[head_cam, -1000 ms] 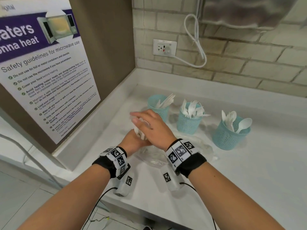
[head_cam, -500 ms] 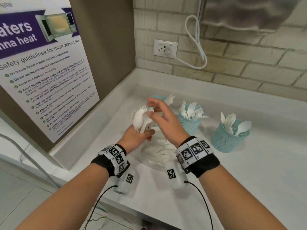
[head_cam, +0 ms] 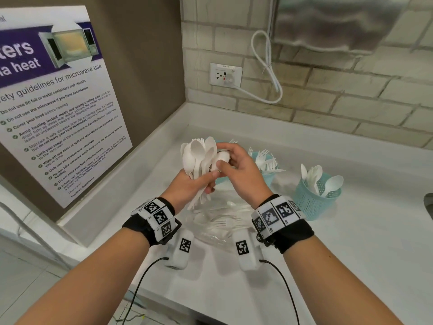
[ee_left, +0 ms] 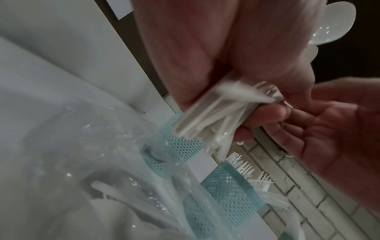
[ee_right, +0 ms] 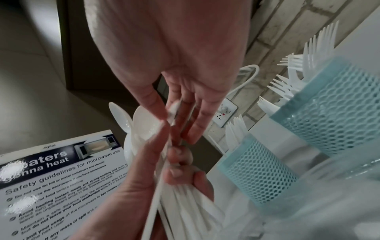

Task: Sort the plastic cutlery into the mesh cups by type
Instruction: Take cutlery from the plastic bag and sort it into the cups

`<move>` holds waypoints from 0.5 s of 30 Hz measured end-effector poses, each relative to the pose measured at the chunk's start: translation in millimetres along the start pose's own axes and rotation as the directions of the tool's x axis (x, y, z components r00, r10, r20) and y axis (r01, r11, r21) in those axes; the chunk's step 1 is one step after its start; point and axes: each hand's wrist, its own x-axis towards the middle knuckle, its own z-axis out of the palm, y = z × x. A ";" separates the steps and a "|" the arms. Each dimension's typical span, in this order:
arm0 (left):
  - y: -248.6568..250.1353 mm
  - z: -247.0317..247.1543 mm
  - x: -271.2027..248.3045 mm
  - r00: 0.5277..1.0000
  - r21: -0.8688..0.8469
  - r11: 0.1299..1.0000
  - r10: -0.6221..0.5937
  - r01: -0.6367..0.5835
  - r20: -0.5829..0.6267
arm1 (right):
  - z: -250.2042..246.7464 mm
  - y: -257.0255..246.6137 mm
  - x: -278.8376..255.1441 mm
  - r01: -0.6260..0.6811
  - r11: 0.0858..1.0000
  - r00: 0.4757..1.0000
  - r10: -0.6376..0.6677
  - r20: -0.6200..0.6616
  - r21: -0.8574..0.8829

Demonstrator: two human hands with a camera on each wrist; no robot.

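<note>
My left hand (head_cam: 206, 184) grips a bunch of white plastic cutlery (head_cam: 199, 158) by the handles, mostly spoons with one fork, bowls up above the counter. My right hand (head_cam: 222, 157) pinches one spoon (head_cam: 223, 156) at the bunch's right side between thumb and fingers. In the left wrist view the handles (ee_left: 216, 116) fan out below my curled fingers. Three teal mesh cups stand behind: the knife cup (ee_right: 257, 175), mostly hidden by my hands in the head view, the fork cup (head_cam: 267, 177) and the spoon cup (head_cam: 314, 202).
A clear plastic bag (head_cam: 218, 224) with more loose cutlery lies on the white counter (head_cam: 351, 254) under my hands. A poster wall (head_cam: 58, 113) stands at the left. A brick wall with a socket (head_cam: 226, 75) and cable is behind the cups.
My left hand has lifted the bunch up off the bag. My right hand moved from on top of it to its right side and took hold of one spoon.
</note>
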 end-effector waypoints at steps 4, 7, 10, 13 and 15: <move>-0.7 3.8 1.9 1.000 -0.118 0.993 -0.005 0.007 0.014 | -9.0 0.2 0.5 -0.021 0.994 0.999 0.023 -0.023 0.104; -0.1 8.4 1.8 1.000 -0.125 0.992 -0.011 0.012 0.007 | -11.5 1.2 -1.7 -0.030 0.985 0.998 0.038 -0.044 0.169; 2.5 14.3 1.3 1.000 -0.121 0.993 -0.005 0.007 0.017 | -10.7 4.7 -3.1 -0.065 0.989 0.998 0.068 -0.013 0.134; 2.8 17.1 2.8 1.000 -0.058 0.998 0.020 -0.019 0.024 | -9.8 5.5 -3.6 -0.039 0.996 0.999 0.040 -0.016 0.074; 1.3 18.1 4.3 1.000 0.031 0.999 0.027 -0.027 -0.015 | -11.6 4.9 -2.8 -0.023 0.998 0.999 0.025 -0.035 0.057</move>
